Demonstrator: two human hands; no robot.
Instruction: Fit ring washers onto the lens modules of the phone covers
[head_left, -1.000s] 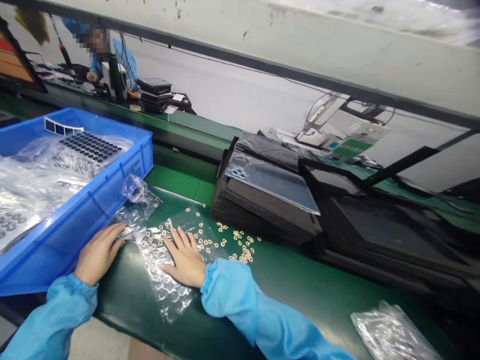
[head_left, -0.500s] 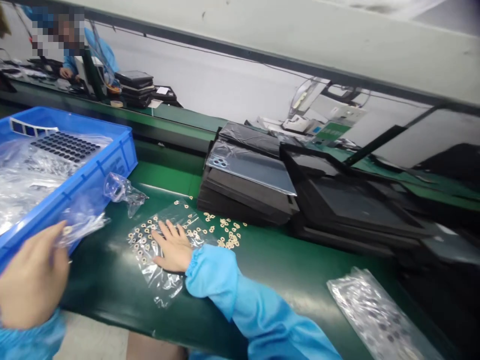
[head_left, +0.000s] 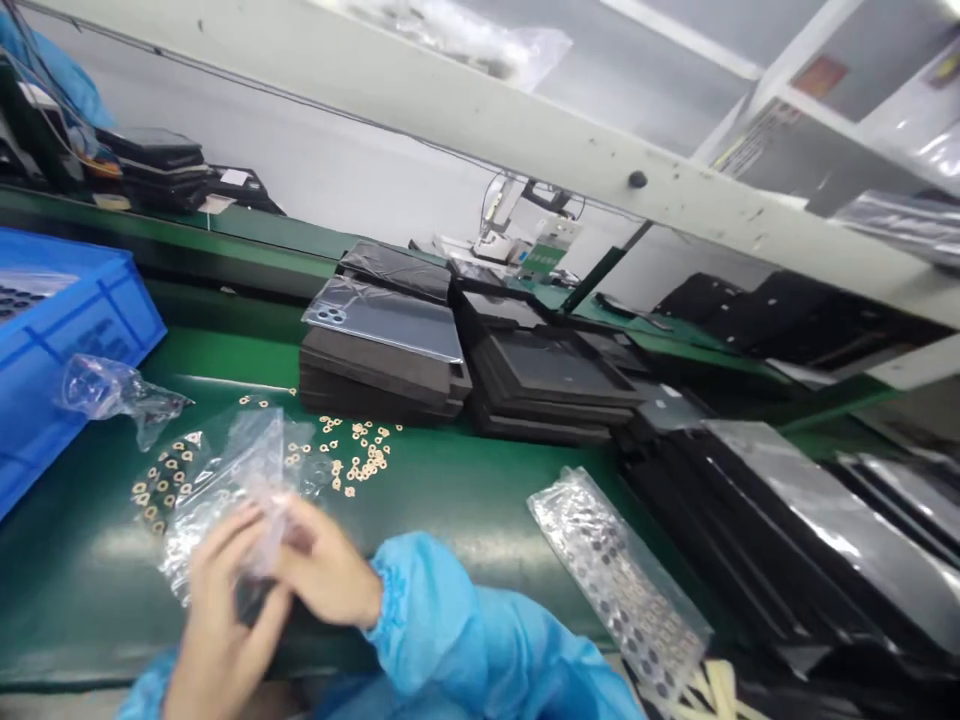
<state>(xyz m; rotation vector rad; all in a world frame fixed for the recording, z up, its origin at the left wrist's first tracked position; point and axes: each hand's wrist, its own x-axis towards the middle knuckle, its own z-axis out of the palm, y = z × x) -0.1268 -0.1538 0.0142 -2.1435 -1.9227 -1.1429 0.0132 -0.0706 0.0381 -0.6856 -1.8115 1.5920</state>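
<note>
My left hand [head_left: 221, 600] and my right hand [head_left: 330, 565] have come together low over the green work mat [head_left: 465, 530]. Both close their fingers around a clear plastic bag [head_left: 262, 470], which is blurred; what is inside it I cannot make out. Beneath it another clear bag [head_left: 180, 550] seems to lie on the mat. Small gold ring-shaped parts [head_left: 367, 455] are scattered beyond my right hand. More such rings [head_left: 161, 485] lie to the left of the bags.
A blue crate [head_left: 112, 310] stands at the left, with a crumpled clear bag [head_left: 112, 390] beside it. Black trays [head_left: 375, 375] are stacked at the back, a phone back panel [head_left: 390, 320] on top. At the right lies a bag of dark round parts [head_left: 615, 580].
My right hand has lifted from lying flat on the bag and now grips plastic. My left hand has moved from beside the crate to meet it. The view has swung right.
</note>
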